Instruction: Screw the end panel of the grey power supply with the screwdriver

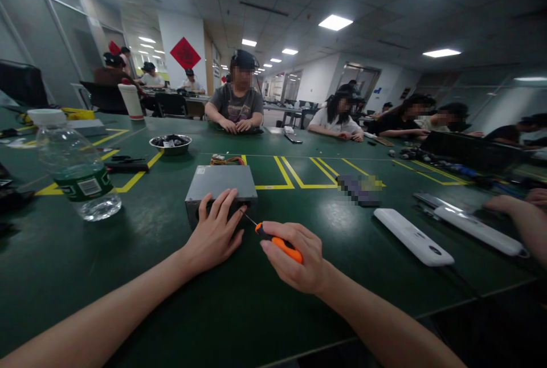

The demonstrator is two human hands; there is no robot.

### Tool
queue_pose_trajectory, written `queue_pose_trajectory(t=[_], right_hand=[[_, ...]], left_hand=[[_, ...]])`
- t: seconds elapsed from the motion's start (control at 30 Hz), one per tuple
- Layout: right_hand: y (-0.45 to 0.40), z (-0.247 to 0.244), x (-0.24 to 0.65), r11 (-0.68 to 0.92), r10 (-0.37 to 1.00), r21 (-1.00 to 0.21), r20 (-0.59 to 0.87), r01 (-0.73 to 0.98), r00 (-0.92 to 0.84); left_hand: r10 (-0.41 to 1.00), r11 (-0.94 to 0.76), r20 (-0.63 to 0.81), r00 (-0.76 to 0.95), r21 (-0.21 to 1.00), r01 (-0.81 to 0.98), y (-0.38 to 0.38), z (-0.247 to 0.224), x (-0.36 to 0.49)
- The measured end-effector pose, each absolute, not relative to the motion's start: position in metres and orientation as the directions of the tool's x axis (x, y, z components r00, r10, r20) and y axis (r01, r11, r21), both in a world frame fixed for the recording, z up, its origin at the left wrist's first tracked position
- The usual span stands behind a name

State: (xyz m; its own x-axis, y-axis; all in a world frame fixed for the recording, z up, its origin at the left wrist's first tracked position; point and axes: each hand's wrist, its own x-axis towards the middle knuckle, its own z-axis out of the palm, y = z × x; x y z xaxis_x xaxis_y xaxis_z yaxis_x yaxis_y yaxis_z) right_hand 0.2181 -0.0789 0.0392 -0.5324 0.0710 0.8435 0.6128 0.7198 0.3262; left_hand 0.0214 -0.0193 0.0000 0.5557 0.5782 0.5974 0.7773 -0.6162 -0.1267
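Note:
A grey metal box (pixel 222 182) with a bundle of coloured wires (pixel 228 160) behind it rests on the green table (pixel 158 277). My left hand (pixel 216 231) lies against the near side of the box, its fingers spread over the front and top edge. In my right hand (pixel 294 254) is an orange and black screwdriver (pixel 287 248), held with the fingers wrapped round its handle. The thin shaft points up and left, and its tip is at the box's near right corner, close to my left fingertips. Whether the tip sits in a screw is too small to tell.
To the left stand a water bottle (pixel 88 180) and a metal bowl (pixel 171 144). On the right lie a blurred dark item (pixel 356 190), a white device (pixel 412 237) and another long white one (pixel 482 230). Another person's arm (pixel 517 214) reaches in at the right edge. People sit across the table.

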Motion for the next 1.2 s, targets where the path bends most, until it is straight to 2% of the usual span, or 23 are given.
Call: queue_pose_trajectory(t=[0.37, 1.2], right_hand=[[-0.0767, 0.0326, 0.2206, 0.730, 0.095, 0.299, 0.846, 0.614, -0.525], [-0.0766, 0.0391, 0.2165, 0.727, 0.082, 0.305, 0.851, 0.616, -0.518]], left_hand=[[0.581, -0.632, 0.605, 0.545, -0.087, 0.770, -0.0202, 0.0012, 0.0215], [0.576, -0.632, 0.598, 0.557, -0.107, 0.768, -0.0193, -0.0013, 0.0199]])
